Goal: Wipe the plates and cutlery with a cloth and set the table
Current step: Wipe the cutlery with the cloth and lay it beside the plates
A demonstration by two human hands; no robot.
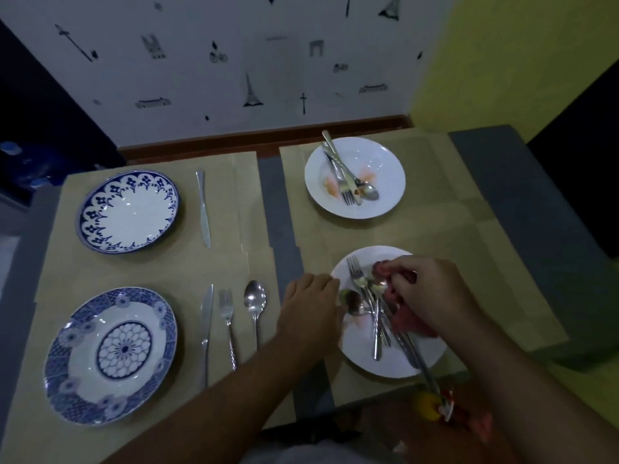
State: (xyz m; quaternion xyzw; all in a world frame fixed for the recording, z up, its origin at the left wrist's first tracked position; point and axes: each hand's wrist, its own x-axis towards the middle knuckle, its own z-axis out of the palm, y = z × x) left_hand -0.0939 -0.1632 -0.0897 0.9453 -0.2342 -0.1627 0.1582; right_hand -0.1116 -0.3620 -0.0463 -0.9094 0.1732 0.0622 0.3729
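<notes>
A white plate [361, 349] at the near right carries several pieces of cutlery and pink smears. My left hand [310, 311] is at its left rim, fingers closed on a spoon [351, 301] lying there. My right hand [432, 289] hovers over the plate, shut on a reddish cloth [407, 321] that touches the cutlery. A second white plate [385, 155] at the far right bears a fork, a knife, a spoon and orange smears. Two blue-patterned plates sit at the left, one far [129, 211], one near [110, 354].
A knife [203, 209] lies beside the far blue plate. A knife [206, 324], a fork [227, 326] and a spoon [255, 306] lie in a row right of the near blue plate. Tan placemats cover the grey table [522, 202]. A patterned wall stands behind.
</notes>
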